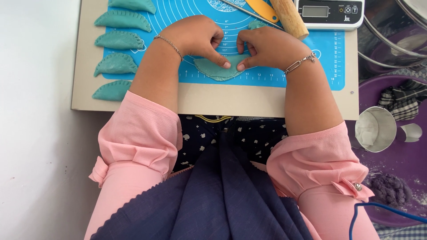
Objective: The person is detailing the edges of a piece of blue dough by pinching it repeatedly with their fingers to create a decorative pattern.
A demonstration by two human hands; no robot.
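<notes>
A teal half-moon piece of folded dough point(218, 71) lies on a blue silicone mat point(311, 66), which sits on a beige board point(222, 100). My left hand point(195, 38) and my right hand point(267, 46) both rest on the dough's upper edge. Thumbs and forefingers of each hand pinch that edge near its middle. Both wrists wear thin chain bracelets. Pink sleeves cover my upper arms.
Several finished teal dumplings point(116, 64) line the mat's left side. A wooden rolling pin point(289, 18), an orange-handled tool point(262, 10) and a kitchen scale point(329, 12) lie at the back. Right of the board sit a purple tray point(409, 155), a metal cup point(376, 129) and purple dough point(390, 189).
</notes>
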